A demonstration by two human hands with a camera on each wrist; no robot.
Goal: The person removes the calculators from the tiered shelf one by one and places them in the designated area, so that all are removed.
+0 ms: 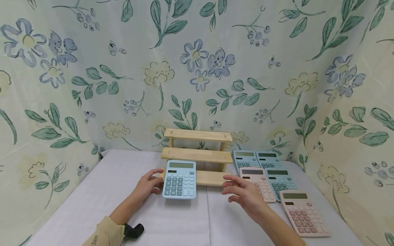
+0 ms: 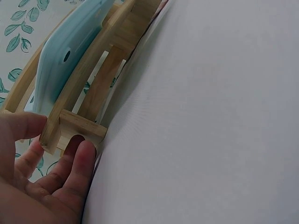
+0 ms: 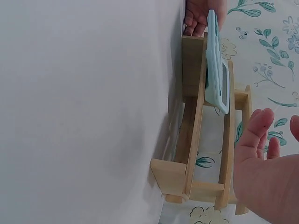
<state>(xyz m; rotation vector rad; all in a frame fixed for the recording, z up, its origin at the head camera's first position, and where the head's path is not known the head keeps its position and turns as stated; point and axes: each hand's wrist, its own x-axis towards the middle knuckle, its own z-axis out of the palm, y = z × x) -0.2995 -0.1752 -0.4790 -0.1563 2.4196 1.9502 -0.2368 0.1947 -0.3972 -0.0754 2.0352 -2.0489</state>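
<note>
A light blue calculator (image 1: 180, 179) leans on the lowest board of a three-step wooden rack (image 1: 212, 177), at its left side, with keys and screen facing me. My left hand (image 1: 149, 182) is at the left end of that board. In the left wrist view, the thumb (image 2: 32, 126) lies against the board's end, while the other fingers curl beneath beside the support block. My right hand (image 1: 243, 193) hovers near the rack's right end, fingers relaxed and apart, holding nothing. In the right wrist view, the calculator (image 3: 215, 70) rests tilted across two boards.
Right of the rack lie several more calculators: blue ones, including one in the second row (image 1: 280, 179), a pink one (image 1: 257, 182) partly behind my right hand, and another pink one (image 1: 303, 215) nearer me. A white cloth (image 1: 123, 164) covers the table. Floral curtain (image 1: 197, 102) hangs behind.
</note>
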